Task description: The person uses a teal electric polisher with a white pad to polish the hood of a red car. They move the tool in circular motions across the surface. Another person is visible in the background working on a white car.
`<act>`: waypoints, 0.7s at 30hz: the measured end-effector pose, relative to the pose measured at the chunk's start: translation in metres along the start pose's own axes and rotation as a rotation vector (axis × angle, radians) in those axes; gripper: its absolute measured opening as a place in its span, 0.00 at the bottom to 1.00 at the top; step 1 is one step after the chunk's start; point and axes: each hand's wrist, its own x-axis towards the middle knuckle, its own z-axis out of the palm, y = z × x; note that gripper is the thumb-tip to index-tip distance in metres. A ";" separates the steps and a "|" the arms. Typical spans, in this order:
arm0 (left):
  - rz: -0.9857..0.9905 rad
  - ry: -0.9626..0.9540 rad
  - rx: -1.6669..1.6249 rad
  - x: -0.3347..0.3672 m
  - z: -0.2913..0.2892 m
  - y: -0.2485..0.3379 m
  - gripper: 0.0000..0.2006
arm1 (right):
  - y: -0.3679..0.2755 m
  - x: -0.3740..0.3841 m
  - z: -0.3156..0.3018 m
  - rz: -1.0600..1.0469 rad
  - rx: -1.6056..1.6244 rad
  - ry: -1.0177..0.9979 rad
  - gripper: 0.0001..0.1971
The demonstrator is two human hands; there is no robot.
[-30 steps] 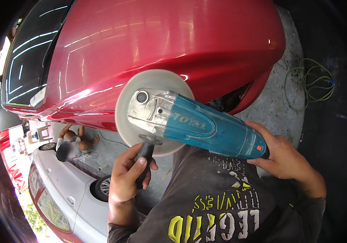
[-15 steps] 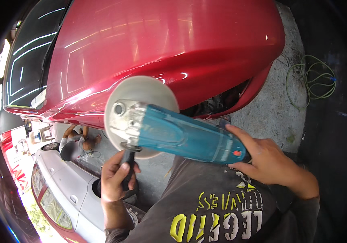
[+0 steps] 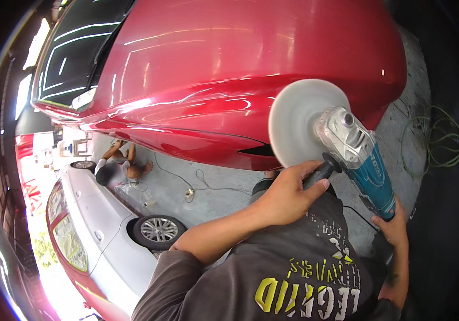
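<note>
Both my hands hold a teal power polisher [image 3: 371, 174] with a metal gear head. Its round white pad [image 3: 301, 120] stands tilted beside the front of a red car [image 3: 229, 64]; whether it touches the paint I cannot tell. My left hand [image 3: 293, 192] wraps round the black side handle [image 3: 323, 170]. At the rear end of the polisher's body, my right hand [image 3: 394, 226] grips the housing. The pad covers part of the car's front corner, around the headlight opening.
A silver and red car [image 3: 98, 235] stands at the lower left. Between the cars a person [image 3: 117, 167] crouches. A cable [image 3: 208, 186] runs over the grey floor [image 3: 219, 206]. On the right lies a coiled green hose [image 3: 435, 142]. A chair [image 3: 79, 144] stands far left.
The polisher has moved right and swung round, its rear end now pointing down toward the lower right. Both hands moved with it, and the left forearm now reaches across my front.
</note>
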 end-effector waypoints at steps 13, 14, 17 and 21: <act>-0.124 0.373 -0.130 -0.105 -0.119 -0.017 0.24 | -0.137 0.051 0.091 -0.232 -0.107 -0.264 0.52; -0.117 0.387 -0.149 -0.110 -0.130 -0.019 0.24 | -0.150 0.053 0.094 -0.254 -0.126 -0.272 0.51; -0.087 0.422 -0.207 -0.127 -0.156 -0.024 0.24 | -0.195 0.060 0.099 -0.236 -0.204 -0.348 0.49; -0.049 0.449 -0.309 -0.153 -0.165 -0.017 0.22 | -0.223 0.059 0.096 -0.280 -0.263 -0.400 0.47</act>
